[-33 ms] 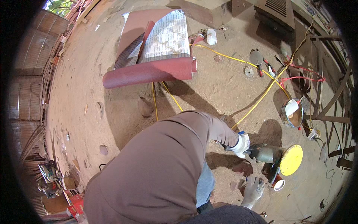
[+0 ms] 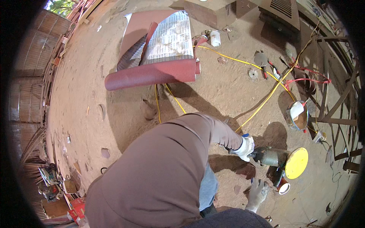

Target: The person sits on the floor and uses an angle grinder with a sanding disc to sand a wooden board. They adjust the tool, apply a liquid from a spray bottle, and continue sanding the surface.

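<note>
My left hand (image 2: 245, 148), in a white work glove, is closed around the rear of a dark angle grinder (image 2: 269, 156). The grinder lies on the dirt floor with a round yellow disc (image 2: 297, 163) at its far right end. Lower down, my right hand (image 2: 258, 194), also gloved, rests near the ground with its fingers stretched and slightly apart. I see nothing held in it. Between the two hands lies a reddish-brown scrap (image 2: 247, 171). A small orange-red cup-like piece (image 2: 284, 187) with a white round end sits beside the grinder, right of my right hand.
A large reddish-brown sheet roll (image 2: 152, 76) lies partly unrolled at the back. Yellow cords (image 2: 262, 104) cross the floor. On the right stand a round tin (image 2: 292, 118) and metal bars (image 2: 334, 121); pliers-like tools (image 2: 265, 72) lie further back. Corrugated sheeting (image 2: 30, 83) bounds the left.
</note>
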A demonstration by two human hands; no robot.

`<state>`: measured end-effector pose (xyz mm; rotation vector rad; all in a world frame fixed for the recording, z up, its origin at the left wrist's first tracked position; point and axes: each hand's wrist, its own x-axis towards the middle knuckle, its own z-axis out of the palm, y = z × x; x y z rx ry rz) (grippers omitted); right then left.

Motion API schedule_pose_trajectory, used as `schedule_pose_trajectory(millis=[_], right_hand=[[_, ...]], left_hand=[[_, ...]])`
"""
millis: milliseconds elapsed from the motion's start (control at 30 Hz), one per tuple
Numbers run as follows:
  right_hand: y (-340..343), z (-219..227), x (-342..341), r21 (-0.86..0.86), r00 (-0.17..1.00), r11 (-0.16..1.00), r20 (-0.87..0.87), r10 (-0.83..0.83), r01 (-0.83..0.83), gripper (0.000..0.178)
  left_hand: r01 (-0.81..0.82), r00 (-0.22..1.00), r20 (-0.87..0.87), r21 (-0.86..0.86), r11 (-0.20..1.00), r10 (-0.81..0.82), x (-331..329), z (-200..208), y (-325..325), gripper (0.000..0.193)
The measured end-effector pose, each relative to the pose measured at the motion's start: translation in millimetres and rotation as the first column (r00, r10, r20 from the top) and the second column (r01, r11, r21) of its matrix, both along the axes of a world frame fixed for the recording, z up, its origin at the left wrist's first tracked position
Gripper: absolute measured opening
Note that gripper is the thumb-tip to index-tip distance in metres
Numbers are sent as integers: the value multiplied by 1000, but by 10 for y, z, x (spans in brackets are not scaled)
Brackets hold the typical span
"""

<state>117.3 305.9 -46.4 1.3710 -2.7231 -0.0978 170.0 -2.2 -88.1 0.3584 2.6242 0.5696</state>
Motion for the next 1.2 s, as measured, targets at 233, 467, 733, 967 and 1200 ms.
schedule_pose_trajectory(millis=[233, 467, 733, 967, 1200], right_hand=[[-1192, -91, 520, 291, -419, 673, 907, 32, 680, 45], [-1908, -648, 622, 386, -510, 351, 756, 410, 853, 35], [-1989, -741, 795, 390, -369, 69, 778, 509, 918, 24], [-1835, -42, 497, 489, -348, 174, 290, 892, 855, 22], [-1855, 364, 374, 332, -407, 252, 578, 707, 909, 27]], left_hand=[[-244, 970, -3, -97, 965, 245, 89, 661, -512, 67], [-455, 802, -547, -297, 840, 241, 382, 697, -1750, 40], [-447, 890, -299, -718, 533, 345, 1467, 923, -2293, 50], [-620, 762, -93, 178, 764, 641, 1244, 1888, -455, 42], [-204, 971, -76, 228, 952, 226, 1497, 2189, -348, 42]])
